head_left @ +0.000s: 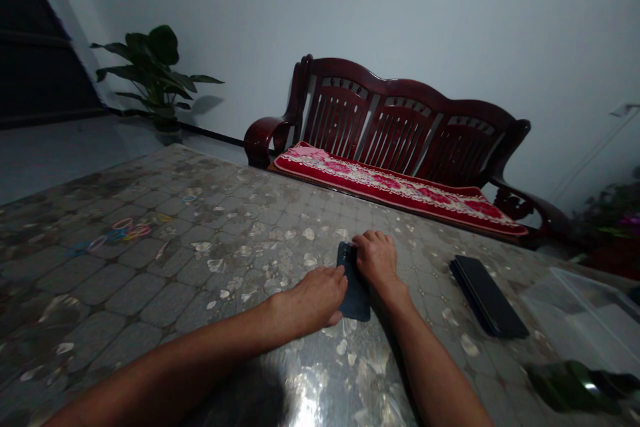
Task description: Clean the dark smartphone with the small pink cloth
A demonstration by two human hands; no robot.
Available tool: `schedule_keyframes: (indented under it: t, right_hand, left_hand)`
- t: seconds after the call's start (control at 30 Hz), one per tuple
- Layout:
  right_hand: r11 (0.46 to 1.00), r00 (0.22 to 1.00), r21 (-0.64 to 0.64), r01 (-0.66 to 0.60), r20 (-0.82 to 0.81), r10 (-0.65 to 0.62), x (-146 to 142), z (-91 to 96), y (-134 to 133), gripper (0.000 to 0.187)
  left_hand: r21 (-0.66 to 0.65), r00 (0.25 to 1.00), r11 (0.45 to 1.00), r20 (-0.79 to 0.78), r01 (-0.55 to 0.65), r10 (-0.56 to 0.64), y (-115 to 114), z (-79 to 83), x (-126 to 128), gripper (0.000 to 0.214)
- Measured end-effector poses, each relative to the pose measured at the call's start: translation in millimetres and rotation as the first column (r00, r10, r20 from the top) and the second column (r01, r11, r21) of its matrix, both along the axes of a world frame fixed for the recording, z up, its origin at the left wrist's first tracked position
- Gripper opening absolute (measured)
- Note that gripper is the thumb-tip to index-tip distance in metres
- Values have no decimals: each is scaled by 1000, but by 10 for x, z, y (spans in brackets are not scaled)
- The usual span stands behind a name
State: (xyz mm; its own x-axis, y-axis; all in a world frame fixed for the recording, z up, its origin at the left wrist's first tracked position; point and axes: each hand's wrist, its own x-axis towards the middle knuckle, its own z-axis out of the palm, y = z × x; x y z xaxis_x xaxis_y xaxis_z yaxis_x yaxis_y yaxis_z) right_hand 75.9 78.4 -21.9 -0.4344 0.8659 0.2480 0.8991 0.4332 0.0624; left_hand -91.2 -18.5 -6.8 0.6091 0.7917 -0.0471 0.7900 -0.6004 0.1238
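Observation:
A dark blue phone (356, 297) lies flat on the patterned tabletop, its back facing up, with what looks like a camera area in the upper left corner. My left hand (316, 295) is closed at the phone's left edge, fingertips over its back and thumb by the lower side. At the upper right edge is my right hand (376, 257), its fingers curled and the thumb side against the phone. Both hands partly cover the phone, and the undersides of the fingers are hidden.
A stack of dark, flat, phone-like items (487, 297) lies to the right, beside a clear plastic box (585, 313). A dark green object (573, 387) sits at lower right. Several coloured rings (120, 232) lie at left. Beyond the table (200, 293) stand a wooden bench (390, 120) and a plant (155, 73).

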Motion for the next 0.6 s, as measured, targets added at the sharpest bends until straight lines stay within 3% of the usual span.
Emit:
schedule_keyframes:
  t: [0.33,0.6]
  right_hand:
    - [1000,1000,-11,-4,-20,4,-35,-38,27,25]
    - [991,991,5,-130,-11,130,-62,-86,38,22]
  left_hand:
    - [-14,1000,1000,8,12,-12,-6,-7,2,49]
    - [-33,1000,999,-24,0,-1,0,84,26,44]
